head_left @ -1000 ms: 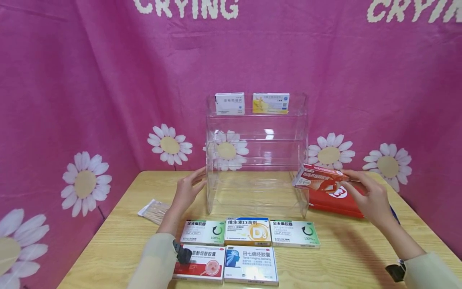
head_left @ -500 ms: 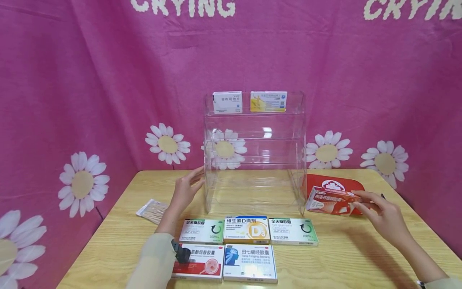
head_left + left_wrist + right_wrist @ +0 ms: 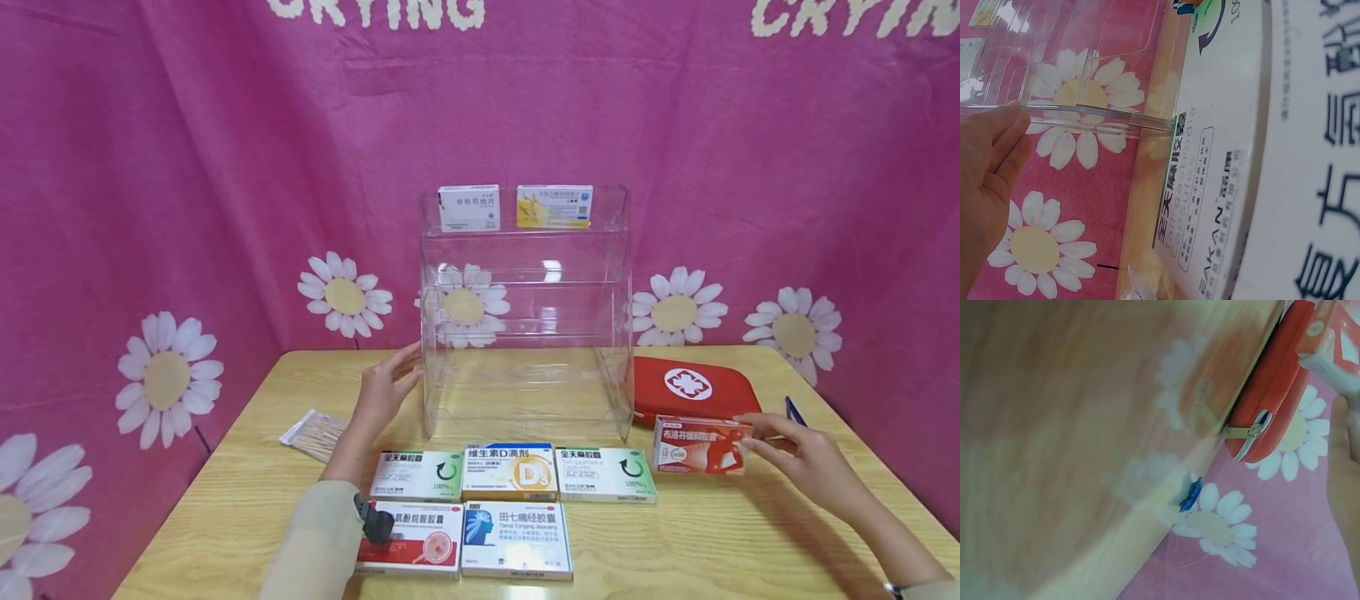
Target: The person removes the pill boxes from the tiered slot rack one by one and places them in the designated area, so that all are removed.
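Observation:
My right hand (image 3: 756, 435) pinches the right end of a red and white medicine box (image 3: 697, 446), which now rests on the wooden table (image 3: 750, 533) to the right of the front row of boxes. The same box (image 3: 1335, 340) shows at the top right of the right wrist view. My left hand (image 3: 401, 375) lies with straight fingers against the left wall of a clear acrylic three-tier shelf (image 3: 525, 333). In the left wrist view, the fingers (image 3: 1004, 134) touch the shelf's edge (image 3: 1097, 119). Two small boxes (image 3: 468, 208) (image 3: 553, 206) stand on the top tier.
Several flat medicine boxes lie in two rows before the shelf, among them a yellow D3 box (image 3: 510, 471) and green and white ones (image 3: 416, 475) (image 3: 603, 475). A red first-aid pouch (image 3: 690, 387) lies behind the held box, a blue pen (image 3: 795, 410) beside it, and a cotton swab packet (image 3: 315, 433) at the left.
My right hand has brought the red and white box down from above the pouch to the table in front of it. The left hand has stayed at the shelf.

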